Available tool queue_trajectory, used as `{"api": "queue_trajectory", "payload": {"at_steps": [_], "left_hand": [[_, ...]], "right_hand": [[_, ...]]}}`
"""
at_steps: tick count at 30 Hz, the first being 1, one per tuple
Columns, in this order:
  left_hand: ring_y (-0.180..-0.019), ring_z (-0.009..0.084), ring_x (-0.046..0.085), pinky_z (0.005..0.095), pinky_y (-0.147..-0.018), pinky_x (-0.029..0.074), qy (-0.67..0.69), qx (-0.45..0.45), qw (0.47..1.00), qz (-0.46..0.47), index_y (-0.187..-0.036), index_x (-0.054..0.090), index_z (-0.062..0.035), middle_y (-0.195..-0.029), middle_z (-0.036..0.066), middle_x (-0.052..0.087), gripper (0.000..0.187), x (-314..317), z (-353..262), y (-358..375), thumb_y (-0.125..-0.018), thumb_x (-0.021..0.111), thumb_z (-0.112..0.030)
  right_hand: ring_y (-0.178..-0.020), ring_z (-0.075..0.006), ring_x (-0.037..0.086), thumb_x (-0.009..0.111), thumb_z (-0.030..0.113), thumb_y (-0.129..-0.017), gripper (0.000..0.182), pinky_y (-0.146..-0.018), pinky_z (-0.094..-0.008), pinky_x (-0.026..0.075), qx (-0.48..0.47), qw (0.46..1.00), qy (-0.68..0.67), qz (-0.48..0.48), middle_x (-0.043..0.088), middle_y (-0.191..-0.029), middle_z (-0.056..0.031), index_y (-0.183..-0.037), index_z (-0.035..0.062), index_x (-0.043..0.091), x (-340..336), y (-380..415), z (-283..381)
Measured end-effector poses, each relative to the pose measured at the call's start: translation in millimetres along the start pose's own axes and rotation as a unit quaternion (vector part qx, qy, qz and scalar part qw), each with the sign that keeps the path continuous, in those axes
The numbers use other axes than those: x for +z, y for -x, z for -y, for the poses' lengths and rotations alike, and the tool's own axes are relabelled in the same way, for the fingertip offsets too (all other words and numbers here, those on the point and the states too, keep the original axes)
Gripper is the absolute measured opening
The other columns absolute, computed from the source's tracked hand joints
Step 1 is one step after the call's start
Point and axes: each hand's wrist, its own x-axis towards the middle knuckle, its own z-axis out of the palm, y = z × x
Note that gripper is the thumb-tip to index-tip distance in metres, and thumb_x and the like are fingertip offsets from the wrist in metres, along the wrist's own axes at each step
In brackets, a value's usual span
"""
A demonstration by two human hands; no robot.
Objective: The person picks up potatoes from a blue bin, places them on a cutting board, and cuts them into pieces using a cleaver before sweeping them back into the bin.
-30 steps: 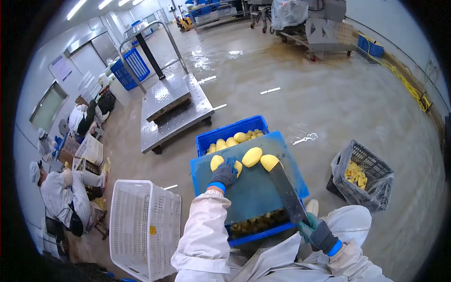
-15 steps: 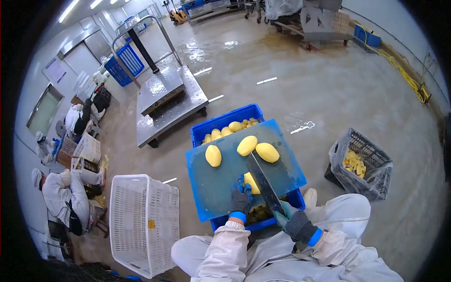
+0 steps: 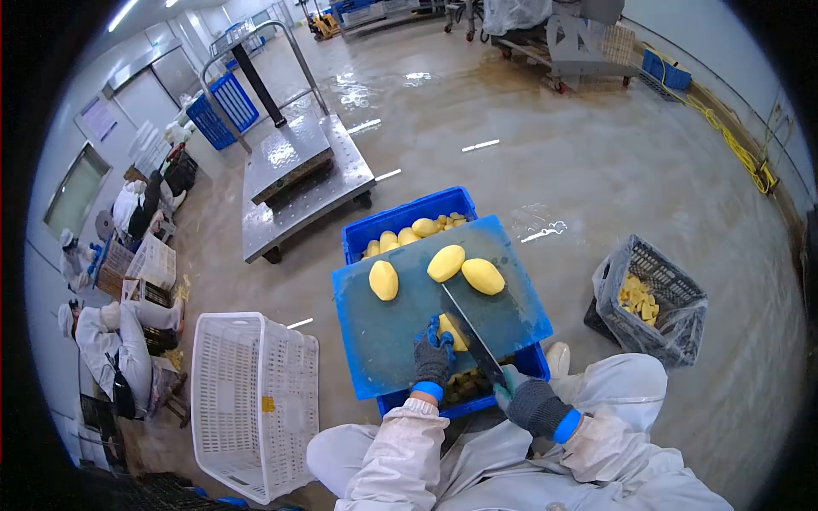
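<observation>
Knife (image 3: pixel 474 334) meets potato (image 3: pixel 454 335)
Left hand (image 3: pixel 434 361): fingers curled on the potato, blade just beside them; right hand (image 3: pixel 534 406): fingers closed around the handle. Three potatoes (image 3: pixel 446 263) lie beyond the left fingers.

A flat blue board (image 3: pixel 383 336) sits across a blue tub (image 3: pixel 407 206). On it are two yellow lumps (image 3: pixel 446 263) close together, another lump (image 3: pixel 383 280) apart, and a fourth lump (image 3: pixel 453 333) nearer the front.
</observation>
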Motion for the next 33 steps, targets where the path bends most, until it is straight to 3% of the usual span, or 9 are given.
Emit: {"api": "queue_trajectory", "payload": {"at_steps": [7, 10, 12, 15, 19, 25, 29, 31, 33], "left_hand": [[-0.106, 0.0406, 0.048, 0.0441, -0.094, 0.037, -0.036, -0.016, 0.999, 0.025, -0.131, 0.042, -0.0001, -0.117, 0.025, 0.053, 0.054, -5, -4, 0, -0.086, 0.052, -0.029], [-0.094, 0.0408, 0.058, 0.0438, -0.081, 0.046, -0.011, -0.015, 1.000, -0.016, -0.130, 0.043, -0.0004, -0.105, 0.028, 0.058, 0.055, 2, 9, 0, -0.084, 0.057, -0.028], [-0.111, 0.0421, 0.045, 0.0448, -0.097, 0.035, 0.056, -0.048, 0.997, 0.028, -0.133, 0.038, -0.0014, -0.123, 0.028, 0.046, 0.059, -13, -9, 6, -0.085, 0.057, -0.028], [-0.113, 0.0427, 0.044, 0.0453, -0.097, 0.035, 0.072, -0.007, 0.997, -0.023, -0.134, 0.036, -0.0032, -0.124, 0.028, 0.044, 0.062, -12, 6, 20, -0.082, 0.060, -0.026], [-0.115, 0.0436, 0.041, 0.0453, -0.098, 0.036, -0.097, 0.026, 0.990, -0.097, -0.134, 0.037, -0.0063, -0.129, 0.027, 0.039, 0.062, -35, 0, 28, -0.080, 0.061, -0.024], [-0.125, 0.0392, 0.033, 0.0497, -0.103, 0.026, -0.301, 0.011, 0.953, -0.017, -0.134, 0.040, -0.0123, -0.134, 0.026, 0.034, 0.059, -43, -5, -3, -0.080, 0.059, -0.028], [-0.122, 0.0389, 0.037, 0.0481, -0.102, 0.028, -0.340, -0.037, 0.939, -0.043, -0.133, 0.041, -0.0115, -0.135, 0.022, 0.036, 0.062, -49, -26, 0, -0.079, 0.061, -0.034], [-0.118, 0.0400, 0.040, 0.0489, -0.101, 0.029, -0.346, -0.029, 0.935, -0.074, -0.132, 0.040, -0.0096, -0.134, 0.019, 0.039, 0.064, -33, -34, -1, -0.078, 0.062, -0.035], [-0.116, 0.0397, 0.043, 0.0489, -0.101, 0.029, -0.192, 0.090, 0.976, -0.052, -0.132, 0.040, -0.0074, -0.131, 0.021, 0.041, 0.067, -10, -47, -2, -0.077, 0.063, -0.038]], "right_hand": [[-0.073, -0.0395, 0.062, 0.053, 0.029, -0.084, 0.032, -0.064, -0.0495, 0.047, 0.011, 0.997, 0.070, 0.013, 0.062, -0.075, -0.0223, -0.102, 0.0039, 0.045, 35, -41, 7], [-0.073, -0.0398, 0.061, 0.053, 0.029, -0.085, 0.033, -0.064, -0.0493, 0.048, -0.018, 0.996, 0.082, -0.006, 0.062, -0.078, -0.0229, -0.103, 0.0027, 0.044, 50, -58, 7], [-0.075, -0.0393, 0.061, 0.053, 0.027, -0.085, 0.032, -0.064, -0.0490, 0.047, -0.049, 0.996, 0.068, -0.030, 0.062, -0.082, -0.0233, -0.104, 0.0016, 0.045, 55, -59, 7], [-0.080, -0.0415, 0.060, 0.056, 0.028, -0.084, 0.032, -0.069, -0.0495, 0.047, -0.048, 0.998, -0.051, 0.003, 0.061, -0.082, -0.0261, -0.102, 0.0029, 0.047, 65, -55, -3], [-0.080, -0.0420, 0.060, 0.055, 0.029, -0.084, 0.038, -0.068, -0.0497, 0.047, -0.061, 0.989, -0.115, 0.072, 0.061, -0.083, -0.0261, -0.110, 0.0026, 0.047, 69, -52, -2], [-0.082, -0.0393, 0.061, 0.056, 0.025, -0.085, 0.048, -0.070, -0.0444, 0.049, -0.159, 0.979, -0.110, -0.062, 0.061, -0.087, -0.0260, -0.127, 0.0052, 0.043, 21, -20, -10], [-0.079, -0.0235, 0.060, 0.056, 0.011, -0.086, 0.046, -0.074, -0.0342, 0.048, -0.084, 0.953, -0.284, -0.071, 0.062, -0.091, -0.0120, -0.129, 0.0047, 0.042, -11, 8, -29], [-0.069, -0.0156, 0.056, 0.055, 0.008, -0.087, 0.039, -0.063, -0.0298, 0.048, -0.056, 0.956, -0.274, -0.090, 0.059, -0.082, -0.0058, -0.124, 0.0050, 0.046, -21, 19, -28], [-0.060, -0.0101, 0.052, 0.054, 0.011, -0.088, 0.031, -0.052, -0.0245, 0.044, 0.051, 0.924, -0.376, -0.045, 0.056, -0.076, -0.0031, -0.118, 0.0051, 0.048, -28, 24, -26]]}}
